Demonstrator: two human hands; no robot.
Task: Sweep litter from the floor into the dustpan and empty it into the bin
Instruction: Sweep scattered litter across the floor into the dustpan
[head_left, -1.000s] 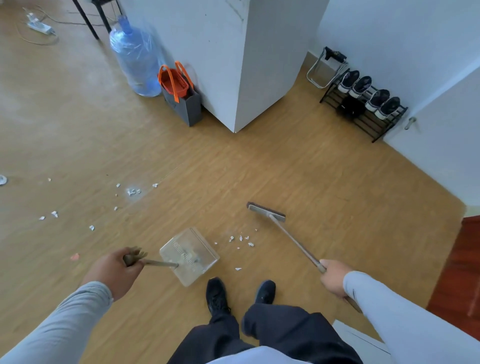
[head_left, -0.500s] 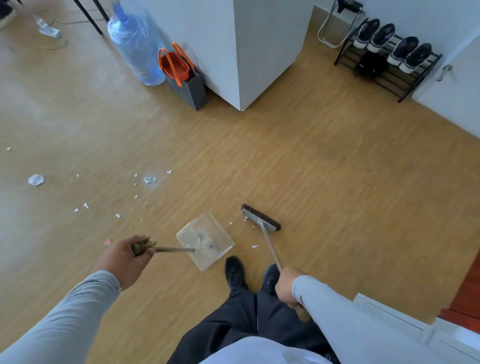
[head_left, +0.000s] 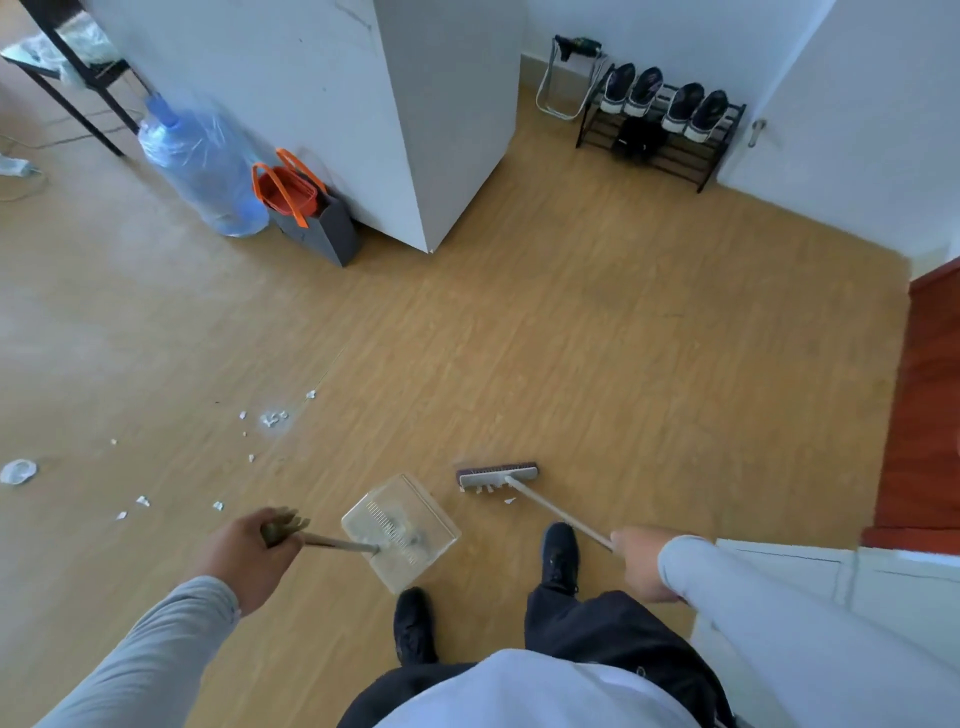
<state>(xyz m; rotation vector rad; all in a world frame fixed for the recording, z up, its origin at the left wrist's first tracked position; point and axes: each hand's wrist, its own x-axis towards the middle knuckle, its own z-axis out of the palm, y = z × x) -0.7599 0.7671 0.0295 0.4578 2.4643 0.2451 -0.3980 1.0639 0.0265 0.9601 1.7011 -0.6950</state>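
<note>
My left hand (head_left: 244, 556) grips the thin handle of a clear plastic dustpan (head_left: 400, 530) that rests on the wooden floor just ahead of my left shoe. My right hand (head_left: 641, 564) holds the pale stick of a broom; its grey head (head_left: 497, 475) lies on the floor right of the pan, a small gap between them. A few white paper scraps (head_left: 509, 500) sit just below the broom head. More white scraps (head_left: 272, 417) are scattered to the left, and a crumpled white piece (head_left: 18, 471) lies at the far left edge.
A white pillar (head_left: 415, 119) stands ahead. Against it lean a grey bag with orange handles (head_left: 306, 208) and a large blue water bottle (head_left: 200, 166). A shoe rack (head_left: 660, 132) stands by the far wall. A red-brown floor strip (head_left: 930, 395) and a white panel (head_left: 810, 577) lie right.
The broom head has swept in from the right towards the dustpan, pushing the scraps along. My view has turned and my right foot has stepped forward. The dustpan has stayed put.
</note>
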